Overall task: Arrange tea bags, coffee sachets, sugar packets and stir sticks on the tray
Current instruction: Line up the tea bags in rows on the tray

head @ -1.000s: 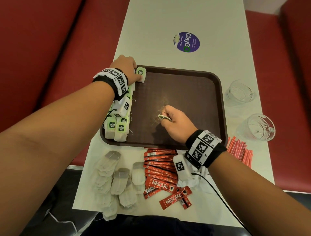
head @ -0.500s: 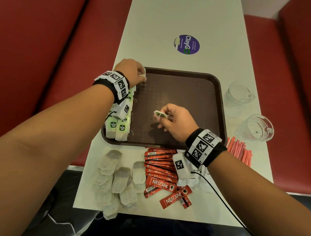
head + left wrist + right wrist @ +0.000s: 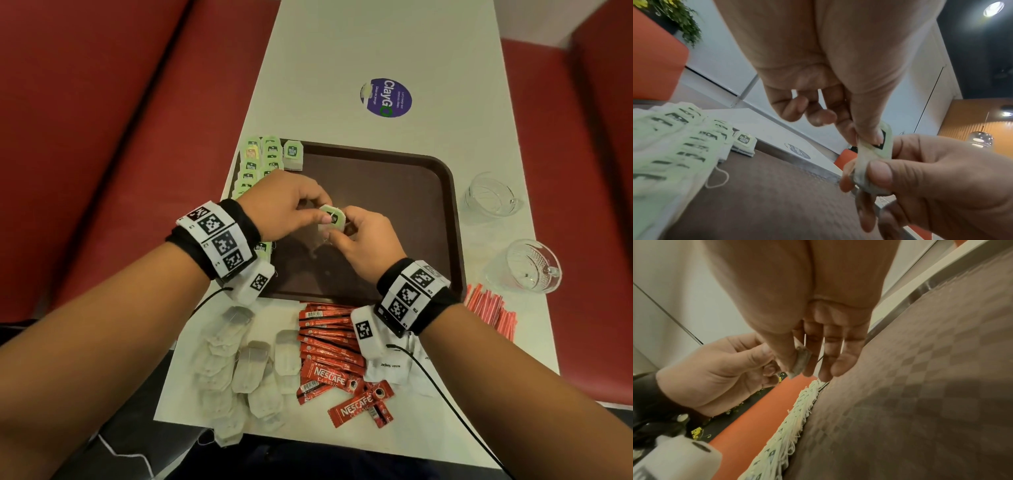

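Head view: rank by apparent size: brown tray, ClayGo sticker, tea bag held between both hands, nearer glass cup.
1. brown tray
2. nearer glass cup and ClayGo sticker: look alike, not ranked; the sticker also lies farther from the camera.
3. tea bag, pinched by left hand and right hand, partly hidden by fingers.

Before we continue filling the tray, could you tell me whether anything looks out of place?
One: a single tea bag lies beside the neat tea bag column along the tray's left edge, breaking the line. Nothing looks spilled or torn.
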A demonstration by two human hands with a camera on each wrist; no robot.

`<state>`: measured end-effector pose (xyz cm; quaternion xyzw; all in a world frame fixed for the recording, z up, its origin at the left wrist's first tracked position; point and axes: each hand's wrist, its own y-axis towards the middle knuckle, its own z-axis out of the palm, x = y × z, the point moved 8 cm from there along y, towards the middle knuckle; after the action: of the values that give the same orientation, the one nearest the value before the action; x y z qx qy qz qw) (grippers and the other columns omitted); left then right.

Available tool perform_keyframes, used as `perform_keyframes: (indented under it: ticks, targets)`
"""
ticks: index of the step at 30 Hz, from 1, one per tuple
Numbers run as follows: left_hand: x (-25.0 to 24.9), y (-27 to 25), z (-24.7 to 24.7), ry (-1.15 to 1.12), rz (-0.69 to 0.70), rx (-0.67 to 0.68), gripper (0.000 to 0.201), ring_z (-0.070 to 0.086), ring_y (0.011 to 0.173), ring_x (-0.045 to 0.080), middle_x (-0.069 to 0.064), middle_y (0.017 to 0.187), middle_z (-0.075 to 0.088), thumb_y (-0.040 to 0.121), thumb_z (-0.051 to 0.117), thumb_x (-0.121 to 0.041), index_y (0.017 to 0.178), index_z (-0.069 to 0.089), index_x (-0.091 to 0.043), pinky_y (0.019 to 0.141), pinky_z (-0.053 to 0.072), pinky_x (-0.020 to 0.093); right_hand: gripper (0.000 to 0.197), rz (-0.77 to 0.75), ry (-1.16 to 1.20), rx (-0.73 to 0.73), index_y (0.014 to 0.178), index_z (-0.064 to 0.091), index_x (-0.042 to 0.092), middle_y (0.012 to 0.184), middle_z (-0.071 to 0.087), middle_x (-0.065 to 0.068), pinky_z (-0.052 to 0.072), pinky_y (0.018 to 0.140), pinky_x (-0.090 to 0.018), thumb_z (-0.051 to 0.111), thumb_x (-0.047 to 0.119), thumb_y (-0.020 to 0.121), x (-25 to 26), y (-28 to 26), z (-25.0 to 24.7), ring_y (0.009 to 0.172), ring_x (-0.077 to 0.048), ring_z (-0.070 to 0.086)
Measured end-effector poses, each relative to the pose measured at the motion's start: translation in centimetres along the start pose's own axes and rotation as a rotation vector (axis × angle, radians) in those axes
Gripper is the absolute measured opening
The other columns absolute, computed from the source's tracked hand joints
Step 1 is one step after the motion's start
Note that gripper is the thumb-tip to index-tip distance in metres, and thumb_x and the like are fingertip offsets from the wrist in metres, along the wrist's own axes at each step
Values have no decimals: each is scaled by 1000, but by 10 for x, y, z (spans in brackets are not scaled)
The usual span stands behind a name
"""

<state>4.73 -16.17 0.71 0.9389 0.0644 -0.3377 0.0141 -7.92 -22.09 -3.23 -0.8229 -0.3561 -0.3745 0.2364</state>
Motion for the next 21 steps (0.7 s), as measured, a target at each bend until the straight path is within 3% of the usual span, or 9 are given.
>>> perform_keyframes:
  ticks: [4, 8, 10, 13, 16, 21]
  targets:
    - [27, 10, -12, -2, -156, -50, 12, 63, 85, 18, 0, 91, 70, 92, 68, -28, 99, 71, -19, 78, 49, 31, 20, 4, -8, 10, 108, 62, 25, 86, 64, 15, 48, 70, -19, 72, 27, 90, 0, -3, 2, 73, -2, 59]
    - [76, 36, -28, 178, -384, -66, 20, 63, 92, 22, 3, 100, 69, 96, 63, -31, 108, 68, -15, 78, 46, 29, 28, 2, -107, 222, 111, 65, 25, 92, 69, 14, 47, 72, -19, 75, 32, 87, -7, -15, 15, 67, 2, 56]
    - [98, 49, -31, 205, -465, -65, 27, 63, 99, 23, 4, 108, 69, 95, 64, -33, 115, 67, -15, 85, 50, 32, 29, 7, -197, 405, 107, 68, 24, 92, 69, 14, 44, 72, -18, 78, 38, 84, -11, -24, 27, 71, 4, 57]
    - [117, 65, -32, 218, -525, -84, 31, 63, 105, 26, 6, 113, 70, 93, 67, -35, 116, 69, -16, 92, 50, 33, 31, 11, -317, 601, 106, 73, 26, 94, 71, 14, 51, 76, -20, 80, 42, 81, -15, -35, 42, 82, 0, 64]
    - [124, 75, -30, 231, -573, -79, 20, 64, 102, 27, 6, 108, 72, 89, 70, -35, 100, 72, -18, 91, 52, 35, 19, 5, -380, 642, 101, 76, 26, 95, 73, 12, 52, 78, -23, 79, 34, 84, -18, -38, 46, 86, -6, 66]
    - [124, 82, -34, 284, -604, -118, 25, 62, 107, 30, 6, 114, 68, 87, 72, -29, 108, 68, -17, 86, 50, 35, 7, 11, -407, 635, 93, 78, 27, 96, 73, 11, 53, 80, -25, 75, 27, 87, -19, -37, 47, 84, -5, 64]
